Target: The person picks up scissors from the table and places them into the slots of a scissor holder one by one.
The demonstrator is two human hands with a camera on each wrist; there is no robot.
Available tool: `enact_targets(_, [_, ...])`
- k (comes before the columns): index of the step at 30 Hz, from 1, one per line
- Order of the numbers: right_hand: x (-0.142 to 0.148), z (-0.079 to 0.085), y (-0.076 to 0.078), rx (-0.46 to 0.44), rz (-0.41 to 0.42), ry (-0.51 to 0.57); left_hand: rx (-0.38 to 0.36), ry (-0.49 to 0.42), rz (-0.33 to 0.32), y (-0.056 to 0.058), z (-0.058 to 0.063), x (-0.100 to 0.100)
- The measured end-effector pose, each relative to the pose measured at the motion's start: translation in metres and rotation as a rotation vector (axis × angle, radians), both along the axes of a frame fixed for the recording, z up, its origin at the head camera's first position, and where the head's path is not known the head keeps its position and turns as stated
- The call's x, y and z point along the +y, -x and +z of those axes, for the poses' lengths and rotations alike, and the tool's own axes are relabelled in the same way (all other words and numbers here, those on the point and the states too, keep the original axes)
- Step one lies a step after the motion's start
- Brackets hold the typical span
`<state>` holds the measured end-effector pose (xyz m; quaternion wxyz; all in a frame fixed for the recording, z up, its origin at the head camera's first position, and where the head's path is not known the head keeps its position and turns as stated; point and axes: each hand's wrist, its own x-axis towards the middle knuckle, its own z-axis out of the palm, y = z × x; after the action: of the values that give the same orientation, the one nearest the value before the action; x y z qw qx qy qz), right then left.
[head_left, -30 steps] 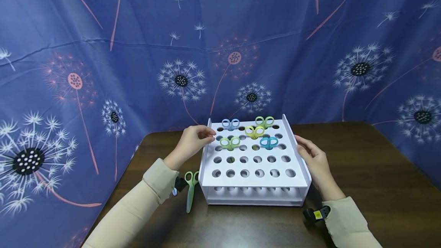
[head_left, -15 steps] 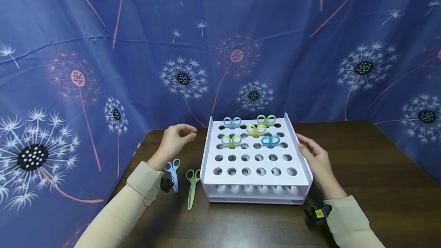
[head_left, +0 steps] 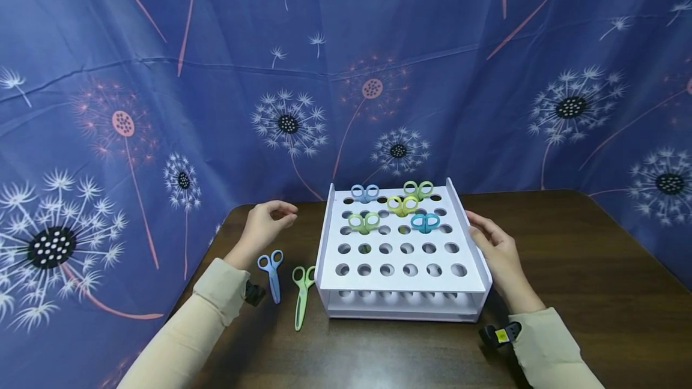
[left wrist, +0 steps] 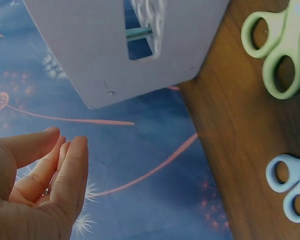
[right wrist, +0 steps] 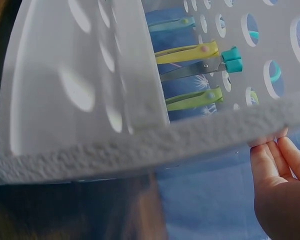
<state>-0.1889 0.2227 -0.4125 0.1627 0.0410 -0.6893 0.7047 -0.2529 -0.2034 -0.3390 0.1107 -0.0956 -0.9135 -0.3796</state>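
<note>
A white rack with rows of round holes stands on the table, several scissors hanging in it by their handles. My right hand rests on the rack's right side panel; in the right wrist view its fingertips meet the panel's outer face. Left of the rack, my left hand hovers with loosely bent fingers and nothing in it. Blue scissors and green scissors lie below it on the table. Standing in the rack are blue scissors, teal scissors, yellow scissors and two green-handled pairs.
The wooden table runs out to both sides of the rack. A blue curtain with dandelion prints hangs right behind the table's back edge and along its sides. The rack's left panel has a slot cut in it.
My left hand has drawn away from the rack's left edge, leftward and slightly down, uncovering the blue scissors on the table. My right hand has stayed at the rack.
</note>
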Motion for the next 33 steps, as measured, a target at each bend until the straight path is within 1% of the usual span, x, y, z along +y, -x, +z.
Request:
enact_targets(2, [0.000,0.000,0.000,0.002,-0.001,-0.003,-0.028,-0.014,0.013,0.000,-0.003,-0.004])
enact_targets(5, [0.000,0.000,0.000,0.012,0.003,0.009,-0.052,-0.014,0.029,0.001,-0.007,-0.011])
enact_targets(11, [-0.001,0.000,0.000,0.015,0.009,0.018,-0.058,-0.002,0.054,0.003,-0.014,-0.023])
enact_targets(15, [0.000,0.000,0.001,0.012,0.013,0.027,-0.086,-0.026,0.063,0.005,-0.021,-0.031])
enact_targets(18, [0.000,-0.001,0.001,0.009,0.004,0.020,-0.119,-0.062,0.076,0.007,-0.027,-0.037])
enact_targets(22, [0.001,-0.002,0.001,0.005,-0.008,0.013,-0.146,-0.082,0.094,0.010,-0.033,-0.040])
enact_targets(27, [0.001,-0.003,0.001,0.006,-0.003,0.015,-0.149,-0.063,0.114,0.011,-0.041,-0.043])
enact_targets(33, [0.000,-0.002,0.001,-0.003,-0.014,-0.006,-0.161,-0.039,0.182,0.012,-0.049,-0.050])
